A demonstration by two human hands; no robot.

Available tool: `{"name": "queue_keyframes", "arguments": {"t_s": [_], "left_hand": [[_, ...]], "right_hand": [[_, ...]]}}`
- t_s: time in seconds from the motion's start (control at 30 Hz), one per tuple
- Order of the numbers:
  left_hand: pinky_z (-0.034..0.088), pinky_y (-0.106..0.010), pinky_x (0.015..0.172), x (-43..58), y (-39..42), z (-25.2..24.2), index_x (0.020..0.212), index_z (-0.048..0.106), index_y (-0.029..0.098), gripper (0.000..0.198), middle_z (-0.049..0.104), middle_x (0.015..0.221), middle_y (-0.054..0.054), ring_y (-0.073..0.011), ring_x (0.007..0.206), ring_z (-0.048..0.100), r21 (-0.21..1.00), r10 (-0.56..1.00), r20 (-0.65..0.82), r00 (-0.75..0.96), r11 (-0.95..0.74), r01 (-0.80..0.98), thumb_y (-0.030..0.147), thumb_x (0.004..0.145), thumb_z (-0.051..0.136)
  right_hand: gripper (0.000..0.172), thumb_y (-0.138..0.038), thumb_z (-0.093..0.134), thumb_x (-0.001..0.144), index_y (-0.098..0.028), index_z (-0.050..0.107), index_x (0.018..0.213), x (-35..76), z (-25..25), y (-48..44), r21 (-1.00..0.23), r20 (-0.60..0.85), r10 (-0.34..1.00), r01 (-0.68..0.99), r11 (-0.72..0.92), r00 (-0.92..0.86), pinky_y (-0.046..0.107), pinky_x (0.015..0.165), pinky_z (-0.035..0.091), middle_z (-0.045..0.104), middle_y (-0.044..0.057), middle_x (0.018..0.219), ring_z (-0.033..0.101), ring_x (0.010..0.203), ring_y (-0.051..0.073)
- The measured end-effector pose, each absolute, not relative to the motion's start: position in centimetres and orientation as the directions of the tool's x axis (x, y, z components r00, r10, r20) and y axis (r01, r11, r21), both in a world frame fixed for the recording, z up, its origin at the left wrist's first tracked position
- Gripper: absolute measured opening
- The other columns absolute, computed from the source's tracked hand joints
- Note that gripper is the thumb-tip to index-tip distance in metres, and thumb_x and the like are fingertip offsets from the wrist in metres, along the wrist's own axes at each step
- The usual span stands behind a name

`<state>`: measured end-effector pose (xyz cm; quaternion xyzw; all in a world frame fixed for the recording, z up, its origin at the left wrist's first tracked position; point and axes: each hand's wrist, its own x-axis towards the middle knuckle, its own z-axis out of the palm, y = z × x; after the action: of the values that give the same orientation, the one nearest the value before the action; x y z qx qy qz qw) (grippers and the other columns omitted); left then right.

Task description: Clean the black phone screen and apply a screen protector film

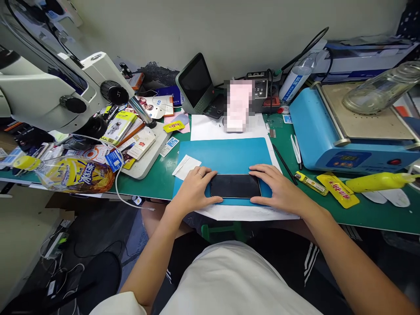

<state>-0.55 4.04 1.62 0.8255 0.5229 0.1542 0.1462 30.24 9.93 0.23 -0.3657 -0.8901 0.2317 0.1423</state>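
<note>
A smartphone with a dark screen lies sideways on a blue mat. My left hand grips its left end, with the thumb at the near edge and the fingers at the far edge; a ring shows on one finger. At the other end, my right hand grips the phone the same way. Beside my left hand is a folded white tissue. White paper sticks out from under the mat.
A microscope overhangs the left side, above a drink bottle and several boxes. To the right stand a blue heating machine, tweezers and a yellow squeeze bottle. A screen device is at the back.
</note>
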Motion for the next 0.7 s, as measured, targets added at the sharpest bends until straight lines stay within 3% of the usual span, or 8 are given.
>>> {"name": "queue_keyframes", "arguments": {"t_s": [0.27, 0.7], "left_hand": [[0.052, -0.047, 0.09, -0.7, 5.1, 1.7, 0.123, 0.064, 0.021, 0.061, 0.063, 0.114, -0.011, -0.0301, 0.099, 0.06, 0.401, 0.881, 0.149, 0.45, -0.469, 0.787, 0.055, 0.076, 0.082], [0.049, -0.044, 0.089, -2.2, 9.8, 3.1, 0.12, 0.064, 0.02, 0.061, 0.064, 0.115, -0.009, -0.0298, 0.102, 0.061, 0.32, 0.852, 0.115, 0.51, -0.518, 0.793, 0.059, 0.077, 0.081]], "right_hand": [[0.063, -0.058, 0.071, 0.084, -0.025, 0.06, 0.136, 30.0, 1.0, 10.0, -0.476, 0.105, 0.701, 0.583, 0.659, -0.706, 0.06, 0.104, 0.049, 0.064, 0.015, 0.137, 0.058, 0.127, 0.04], [0.063, -0.059, 0.074, 0.081, -0.021, 0.061, 0.129, 28.4, 1.3, 14.7, -0.485, 0.152, 0.648, 0.515, 0.707, -0.746, 0.062, 0.108, 0.046, 0.064, 0.017, 0.134, 0.05, 0.136, 0.041]]}}
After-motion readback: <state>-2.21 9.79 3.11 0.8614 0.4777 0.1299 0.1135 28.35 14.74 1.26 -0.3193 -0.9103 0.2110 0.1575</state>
